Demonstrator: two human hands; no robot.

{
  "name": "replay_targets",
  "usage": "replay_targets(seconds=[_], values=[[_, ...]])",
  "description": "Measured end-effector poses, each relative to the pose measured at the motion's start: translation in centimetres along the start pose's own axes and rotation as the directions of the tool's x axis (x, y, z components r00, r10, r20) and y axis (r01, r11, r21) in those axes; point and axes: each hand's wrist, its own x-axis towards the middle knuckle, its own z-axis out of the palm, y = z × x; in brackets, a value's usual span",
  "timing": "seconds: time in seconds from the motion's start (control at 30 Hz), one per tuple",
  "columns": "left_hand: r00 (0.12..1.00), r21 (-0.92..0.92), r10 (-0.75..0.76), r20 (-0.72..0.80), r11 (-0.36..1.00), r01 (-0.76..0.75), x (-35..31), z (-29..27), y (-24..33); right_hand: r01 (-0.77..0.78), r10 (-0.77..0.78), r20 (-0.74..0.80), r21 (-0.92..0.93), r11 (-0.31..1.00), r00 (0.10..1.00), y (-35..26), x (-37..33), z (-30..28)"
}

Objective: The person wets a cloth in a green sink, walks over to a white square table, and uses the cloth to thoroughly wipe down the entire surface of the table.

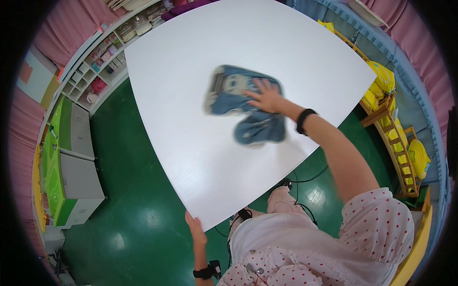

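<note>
Dotted sleeve [379, 221], right hand [268, 98] splayed on blue cloth [260, 128], left hand [195, 229] at table edge [191, 202], grip unclear

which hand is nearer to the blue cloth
Right: the right hand is on top of the blue cloth. The left hand is away from it, at the white table's near-left corner.

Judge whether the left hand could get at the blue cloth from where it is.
Probably yes, with a long reach: the left hand touches the near corner of the table, and nothing visible blocks the way across to the blue cloth.
</note>
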Motion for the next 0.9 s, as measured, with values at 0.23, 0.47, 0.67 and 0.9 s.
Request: replay_targets(seconds=[0.23,0.47,0.67,0.9], values=[[0.941,-0.318,-0.261,-0.215,0.930,0.185,-1.0,1.0,2.4,-0.456,0.461,0.061,-0.083,0.886,0.885,22.2,-12.0,0.1],[0.803,0.759,0.430,-0.412,0.649,0.042,-0.2,8.7,10.7,-0.479,0.484,0.067,-0.078,0.875,0.873,32.3,-17.9,0.8],[0.888,0.840,0.445,-0.114,0.520,-0.153,0.7,17.6,14.0,-0.390,0.412,0.056,-0.224,0.893,0.910,33.6,-18.4,-0.2],[0.874,0.744,0.484,-0.039,0.598,-0.298,3.8,22.0,16.2,-0.068,0.068,-0.001,-0.065,0.996,0.998,30.4,-22.8,-0.8]])
